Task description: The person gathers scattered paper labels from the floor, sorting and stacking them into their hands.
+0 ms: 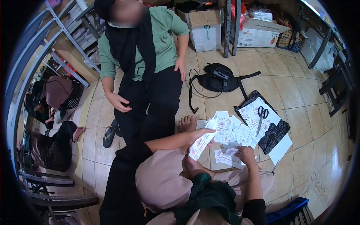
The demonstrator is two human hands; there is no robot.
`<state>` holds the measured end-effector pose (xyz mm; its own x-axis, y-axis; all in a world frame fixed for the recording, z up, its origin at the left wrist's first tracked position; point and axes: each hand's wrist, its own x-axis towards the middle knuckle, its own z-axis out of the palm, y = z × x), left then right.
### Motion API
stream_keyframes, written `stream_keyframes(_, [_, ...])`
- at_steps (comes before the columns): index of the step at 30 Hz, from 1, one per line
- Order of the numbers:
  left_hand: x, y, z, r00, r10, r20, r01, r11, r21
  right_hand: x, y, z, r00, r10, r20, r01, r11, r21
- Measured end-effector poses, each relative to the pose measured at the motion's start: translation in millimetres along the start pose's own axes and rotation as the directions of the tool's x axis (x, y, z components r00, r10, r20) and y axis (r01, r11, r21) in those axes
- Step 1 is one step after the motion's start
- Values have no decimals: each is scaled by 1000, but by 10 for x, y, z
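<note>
My left hand (201, 135) is closed round a thick stack of printed paper cards (203, 143), held tilted above my crossed legs. Small white cards with pink and dark print (223, 132) lie spread in an overlapping pile on the tiled floor. At the near edge of that pile, my right hand (246, 155) is curled, its fingers pinched on a printed card (231, 159). Beyond it, black-handled scissors (261, 117) rest on white sheets (270, 114) over a black plastic bag (275, 135).
Facing me sits a person in a green shirt (165, 41), hands on their legs. A black waist bag (217, 78) with straps lies on the floor. Cardboard boxes (204, 33) line the back; a dark stool (337, 88) stands right. Metal shelving (71, 45) and another person (52, 146) are left.
</note>
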<state>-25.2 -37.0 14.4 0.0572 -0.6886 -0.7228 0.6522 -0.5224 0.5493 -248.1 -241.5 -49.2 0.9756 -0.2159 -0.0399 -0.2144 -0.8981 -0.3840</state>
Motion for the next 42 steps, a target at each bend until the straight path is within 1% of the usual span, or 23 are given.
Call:
stream_keyframes(1, [-14, -27, -32, 1000, 3, -4, -3, 1000, 3, -2, -54, -47, 1000, -3, -4, 3, 1000, 2])
stream_keyframes(4, [-31, -46, -149, 994, -5, -105, -2, 997, -75, -12, -69, 46, 995, -71, -72, 68, 997, -40])
stream_keyframes(6, [-22, -39, -188, 996, -7, -86, -4, 993, -116, -14, -7, 288, 988, -147, -39, 140, 981, -137])
stream_keyframes(7, [-21, -23, -199, 998, -2, -59, -7, 987, -162, -9, -5, 320, 988, -147, -46, 140, 981, -132])
stream_keyframes(9, [0, -17, -218, 997, 32, -74, -43, 988, -151, -6, -10, 336, 998, -64, 3, 64, 990, -128])
stream_keyframes(10, [19, -24, -230, 994, 67, -85, -79, 986, -146, 1, 3, 323, 998, -67, 1, 67, 989, -130])
stream_keyframes(12, [46, -30, -244, 995, 79, -62, -89, 982, -166, 24, -19, 236, 996, -40, -76, 40, 999, -10])
stream_keyframes(15, [48, -20, -248, 996, 82, -44, -89, 978, -190, 7, -146, 12, 993, 7, -120, -1, 999, 45])
stream_keyframes(19, [107, 148, -219, 995, 86, -54, -96, 970, -224, -15, 18, 211, 991, -29, -127, 28, 999, -16])
stream_keyframes(21, [150, 340, -190, 989, 64, -130, -96, 962, -257, -45, 61, 306, 996, 12, -89, -13, 1000, -13])
stream_keyframes(23, [222, 498, -193, 979, 104, -177, -153, 944, -293, -14, 56, 266, 996, 9, -88, -9, 1000, -10])
stream_keyframes(25, [230, 615, -201, 978, 108, -180, -160, 938, -306, -17, 76, 234, 996, 7, -90, -8, 1000, -9])
stream_keyframes(27, [247, 630, -200, 977, 109, -185, -164, 936, -313, -38, 102, 204, 985, 47, -164, -32, 995, 92])
stream_keyframes(28, [258, 592, -208, 982, 100, -163, -147, 940, -308, -52, 124, 161, 985, 47, -165, -32, 995, 92])
stream_keyframes(30, [230, 462, -175, 984, 86, -158, -128, 951, -281, -76, 164, 52, 997, 66, -48, -60, 992, 111])
stream_keyframes(31, [191, 372, -120, 979, 118, -169, -154, 963, -222, -92, 158, 46, 997, 61, -47, -55, 992, 115])
stream_keyframes(33, [241, 130, -228, 998, -26, -59, 14, 980, -197, -138, 162, 60, 998, -50, 49, 33, 955, 296])
stream_keyframes(34, [226, 13, -263, 998, -23, -64, 10, 980, -198, -116, 180, 140, 984, -149, 101, 111, 942, 316])
stream_keyframes(36, [147, -126, -342, 993, -110, -37, 108, 993, -48, -139, 140, 258, 980, -150, 133, 106, 950, 294])
stream_keyframes(37, [120, -132, -368, 993, -111, -41, 109, 993, -48, -144, 106, 286, 975, -144, 168, 95, 958, 271])
stream_keyframes(39, [82, -147, -420, 987, -104, -125, 85, 985, -149, -104, 81, 286, 976, -129, 177, 84, 967, 240])
stream_keyframes(41, [86, -139, -460, 991, -89, -95, 72, 983, -169, -66, 53, 255, 979, -48, 198, 17, 987, 157])
stream_keyframes(42, [84, -136, -453, 997, -60, -51, 51, 985, -166, -59, 46, 252, 979, -50, 198, 18, 988, 156])
